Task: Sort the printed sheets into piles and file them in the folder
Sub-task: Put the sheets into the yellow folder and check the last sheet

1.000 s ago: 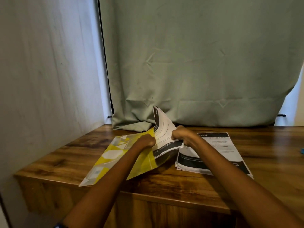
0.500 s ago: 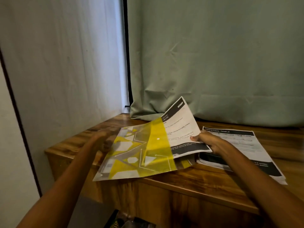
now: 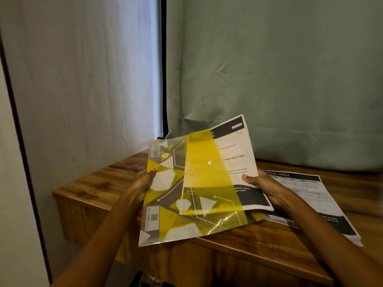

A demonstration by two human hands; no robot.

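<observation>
With the left hand (image 3: 145, 183) gripping the folder (image 3: 165, 204) at its 9 o'clock edge and the right hand (image 3: 261, 187) pinching the half-inserted sheets (image 3: 234, 162) at 3 o'clock, they could buckle against the flap.

— What stands behind the wooden table (image 3: 259, 243)?
— A grey-green curtain (image 3: 279, 75), creased, hanging down to the tabletop's far edge.
— And to the left?
— A pale, streaked wall panel (image 3: 83, 90), with a dark vertical strip (image 3: 164, 69) between it and the curtain. The light is dim.
</observation>
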